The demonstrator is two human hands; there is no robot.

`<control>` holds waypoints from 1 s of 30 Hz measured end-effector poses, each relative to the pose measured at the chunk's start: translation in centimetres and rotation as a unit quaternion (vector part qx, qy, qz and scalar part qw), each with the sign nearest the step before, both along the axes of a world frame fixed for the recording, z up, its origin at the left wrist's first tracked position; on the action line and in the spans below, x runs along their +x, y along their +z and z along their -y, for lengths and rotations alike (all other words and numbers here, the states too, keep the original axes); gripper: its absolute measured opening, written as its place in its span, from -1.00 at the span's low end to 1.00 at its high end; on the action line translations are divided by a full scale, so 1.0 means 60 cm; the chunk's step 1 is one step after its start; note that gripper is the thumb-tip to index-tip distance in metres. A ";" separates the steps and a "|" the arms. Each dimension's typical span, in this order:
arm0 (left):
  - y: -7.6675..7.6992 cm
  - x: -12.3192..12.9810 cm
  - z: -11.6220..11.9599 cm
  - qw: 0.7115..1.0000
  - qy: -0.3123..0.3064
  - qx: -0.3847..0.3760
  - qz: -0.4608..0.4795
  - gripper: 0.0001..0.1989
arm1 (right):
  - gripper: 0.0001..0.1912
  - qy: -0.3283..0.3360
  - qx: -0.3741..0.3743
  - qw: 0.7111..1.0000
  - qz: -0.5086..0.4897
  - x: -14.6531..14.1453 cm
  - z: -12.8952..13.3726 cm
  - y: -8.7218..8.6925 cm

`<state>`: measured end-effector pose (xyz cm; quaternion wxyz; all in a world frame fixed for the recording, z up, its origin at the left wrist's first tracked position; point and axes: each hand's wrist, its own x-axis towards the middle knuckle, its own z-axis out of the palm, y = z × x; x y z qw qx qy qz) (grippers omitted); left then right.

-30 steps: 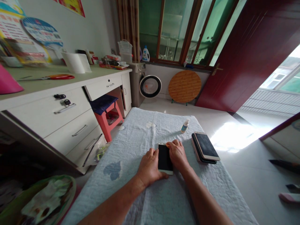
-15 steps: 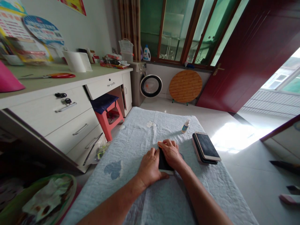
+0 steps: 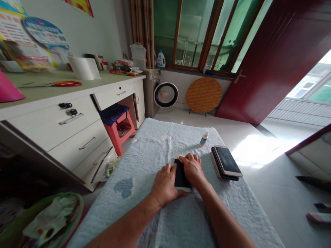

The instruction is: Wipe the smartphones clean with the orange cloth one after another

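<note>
A white-edged smartphone (image 3: 182,176) with a dark screen lies flat on the pale blue quilted cloth (image 3: 144,148). My left hand (image 3: 165,184) grips its left side, thumb along the near edge. Bent over the phone's upper right is my right hand (image 3: 191,168), pressing a small orange piece (image 3: 180,158) against the screen. Most of that piece is hidden under the fingers, so its kind does not show. To the right rests a stack of phones (image 3: 227,161), a gold-framed one on top. Beyond my hands a small spray bottle (image 3: 203,139) stands upright.
On the left is a white desk (image 3: 69,127) bearing scissors (image 3: 62,83) and a paper roll (image 3: 84,68). A red stool (image 3: 120,132) is tucked beneath it. A lined bin (image 3: 51,224) sits at lower left. Further back are a washing machine (image 3: 152,93) and round wooden tabletop (image 3: 204,94).
My right hand has slid a little to the right across the phone, uncovering more of its top edge. My left hand keeps its hold.
</note>
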<state>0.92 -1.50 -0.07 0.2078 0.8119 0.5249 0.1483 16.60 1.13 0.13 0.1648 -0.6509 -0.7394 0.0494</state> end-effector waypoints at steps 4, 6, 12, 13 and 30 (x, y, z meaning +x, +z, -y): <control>-0.005 0.000 -0.001 1.000 -0.003 -0.003 0.002 0.01 | -0.67 -0.043 -0.006 0.999 0.002 0.015 0.004 0.004; -0.008 0.000 -0.001 1.000 -0.003 -0.008 -0.001 0.05 | -0.66 -0.058 -0.006 0.998 -0.006 0.021 0.006 0.006; -0.009 0.001 -0.003 1.000 0.010 -0.020 0.002 0.13 | -0.66 -0.070 0.009 0.997 -0.029 0.025 0.006 0.002; -0.007 0.001 -0.004 1.000 0.009 -0.022 0.004 0.10 | -0.65 -0.065 0.007 0.997 -0.032 0.024 0.004 -0.001; 0.009 -0.001 -0.003 0.999 -0.001 -0.031 0.012 -0.09 | -0.70 -0.032 0.019 0.999 -0.030 0.018 0.006 -0.005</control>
